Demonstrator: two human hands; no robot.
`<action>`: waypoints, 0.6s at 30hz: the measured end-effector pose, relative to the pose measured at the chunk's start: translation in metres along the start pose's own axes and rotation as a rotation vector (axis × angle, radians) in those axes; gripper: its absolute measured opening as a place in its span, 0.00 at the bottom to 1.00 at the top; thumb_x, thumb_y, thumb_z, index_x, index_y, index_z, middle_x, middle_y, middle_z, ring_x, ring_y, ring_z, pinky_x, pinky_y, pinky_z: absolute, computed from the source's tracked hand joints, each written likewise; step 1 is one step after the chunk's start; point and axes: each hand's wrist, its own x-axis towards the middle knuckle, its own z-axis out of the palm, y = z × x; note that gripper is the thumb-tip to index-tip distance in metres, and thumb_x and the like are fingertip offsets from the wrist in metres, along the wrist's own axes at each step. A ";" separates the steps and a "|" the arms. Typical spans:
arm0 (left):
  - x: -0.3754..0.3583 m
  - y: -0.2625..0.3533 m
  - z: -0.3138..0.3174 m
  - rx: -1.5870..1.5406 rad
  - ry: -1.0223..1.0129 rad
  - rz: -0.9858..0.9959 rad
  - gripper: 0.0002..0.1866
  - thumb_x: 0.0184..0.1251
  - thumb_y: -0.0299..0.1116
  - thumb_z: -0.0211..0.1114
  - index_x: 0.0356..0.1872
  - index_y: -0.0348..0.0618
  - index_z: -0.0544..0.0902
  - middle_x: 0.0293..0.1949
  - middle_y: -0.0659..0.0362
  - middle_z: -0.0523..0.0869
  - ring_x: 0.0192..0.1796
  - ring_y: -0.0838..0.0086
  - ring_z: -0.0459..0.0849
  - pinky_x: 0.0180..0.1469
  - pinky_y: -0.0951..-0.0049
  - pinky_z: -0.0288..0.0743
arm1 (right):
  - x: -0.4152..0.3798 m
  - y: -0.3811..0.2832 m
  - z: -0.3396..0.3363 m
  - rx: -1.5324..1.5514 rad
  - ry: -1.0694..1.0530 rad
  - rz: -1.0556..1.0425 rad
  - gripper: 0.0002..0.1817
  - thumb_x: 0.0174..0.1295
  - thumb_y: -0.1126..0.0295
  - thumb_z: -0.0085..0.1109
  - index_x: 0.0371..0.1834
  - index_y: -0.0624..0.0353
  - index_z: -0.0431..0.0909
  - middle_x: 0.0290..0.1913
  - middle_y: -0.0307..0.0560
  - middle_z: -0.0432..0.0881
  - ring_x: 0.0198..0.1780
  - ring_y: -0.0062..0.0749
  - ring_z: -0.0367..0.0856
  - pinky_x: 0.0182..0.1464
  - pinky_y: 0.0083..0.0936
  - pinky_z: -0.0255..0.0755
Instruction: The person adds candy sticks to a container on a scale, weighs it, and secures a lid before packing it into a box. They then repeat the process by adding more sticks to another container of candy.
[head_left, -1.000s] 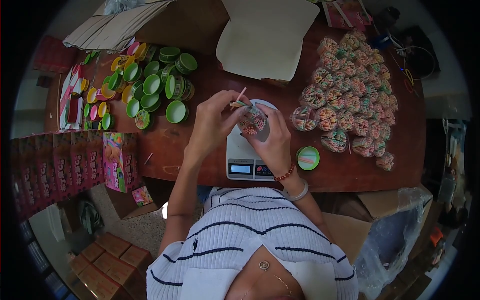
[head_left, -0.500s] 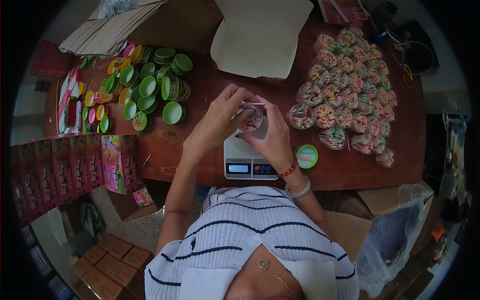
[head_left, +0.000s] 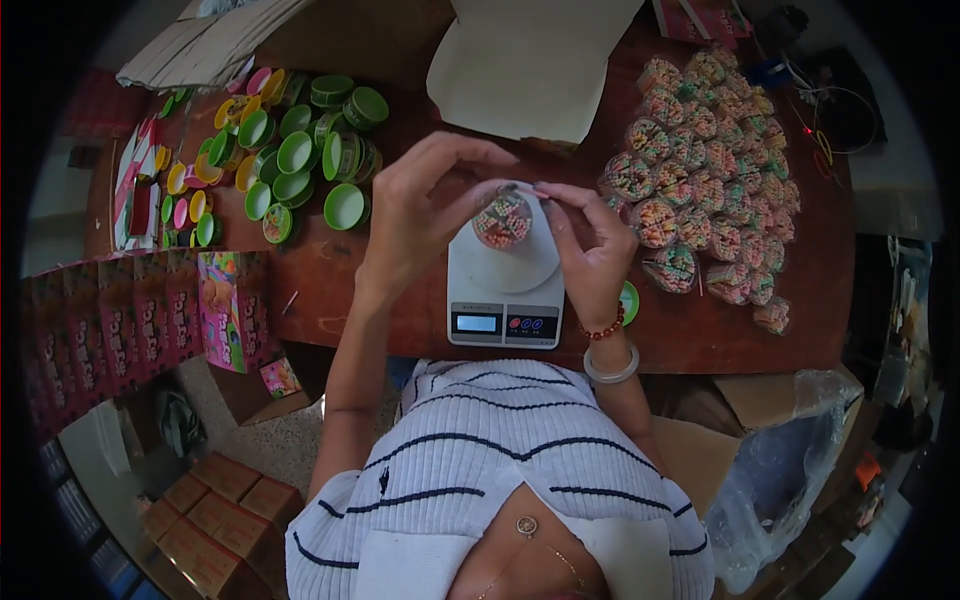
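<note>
A clear plastic cup (head_left: 502, 224) packed with thin pastel sticks stands on the round white plate of a kitchen scale (head_left: 462, 285). At the left of the cup is my left hand (head_left: 425, 205), its fingers stretched and apart, the thumb tip near the cup's rim. My right hand (head_left: 597, 240) is on the other side, with finger and thumb drawn together near the rim. A small pale thing seems to be at its fingertips, too small to name. Partly hidden behind the right wrist lies a green lid (head_left: 629, 300).
Many filled clear cups (head_left: 700, 170) crowd the table's right side. Green, yellow and pink lids (head_left: 295, 155) lie scattered at left. An open white-lined box (head_left: 520, 75) stands at the back; pink printed cartons (head_left: 225, 310) line the left front edge.
My hands have moved apart, the left to the left and the right to the right. The cup, earlier between them, now shows on the scale plate.
</note>
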 end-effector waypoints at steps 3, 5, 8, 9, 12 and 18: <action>-0.003 0.005 -0.006 -0.155 0.095 -0.013 0.14 0.61 0.18 0.77 0.48 0.36 0.89 0.46 0.57 0.92 0.45 0.73 0.93 0.48 0.75 0.89 | -0.002 -0.006 -0.006 0.003 0.143 0.017 0.10 0.68 0.82 0.66 0.50 0.62 0.89 0.44 0.47 0.93 0.47 0.28 0.92 0.51 0.23 0.82; -0.003 0.011 -0.015 0.016 0.113 0.046 0.14 0.60 0.19 0.78 0.47 0.37 0.89 0.45 0.58 0.92 0.45 0.73 0.93 0.48 0.75 0.89 | -0.008 -0.003 -0.014 0.017 0.136 0.058 0.09 0.71 0.81 0.65 0.50 0.64 0.89 0.45 0.47 0.93 0.47 0.26 0.91 0.52 0.23 0.82; -0.008 0.015 -0.021 0.110 0.061 0.022 0.13 0.60 0.20 0.78 0.46 0.38 0.89 0.44 0.58 0.92 0.45 0.73 0.93 0.47 0.74 0.89 | -0.022 0.011 -0.025 0.029 0.178 0.097 0.09 0.72 0.81 0.64 0.52 0.67 0.88 0.48 0.47 0.91 0.49 0.25 0.89 0.53 0.22 0.82; -0.011 0.015 -0.022 0.110 0.059 0.019 0.13 0.60 0.20 0.78 0.46 0.38 0.89 0.44 0.58 0.92 0.45 0.73 0.93 0.47 0.74 0.89 | -0.025 0.012 -0.028 0.029 0.178 0.101 0.09 0.72 0.81 0.64 0.52 0.67 0.88 0.48 0.47 0.91 0.49 0.25 0.89 0.53 0.22 0.82; -0.013 0.016 -0.022 0.196 0.015 0.043 0.12 0.60 0.20 0.78 0.45 0.38 0.89 0.43 0.59 0.92 0.44 0.72 0.92 0.46 0.74 0.88 | -0.033 0.012 -0.035 0.028 0.204 0.122 0.09 0.72 0.81 0.63 0.52 0.67 0.87 0.48 0.46 0.91 0.50 0.24 0.88 0.55 0.23 0.81; -0.017 0.011 -0.013 0.257 -0.074 0.094 0.12 0.60 0.20 0.77 0.44 0.39 0.89 0.41 0.59 0.90 0.41 0.70 0.92 0.42 0.72 0.86 | -0.046 0.019 -0.045 -0.035 0.221 0.137 0.08 0.73 0.81 0.62 0.52 0.68 0.87 0.49 0.46 0.91 0.52 0.25 0.87 0.58 0.24 0.81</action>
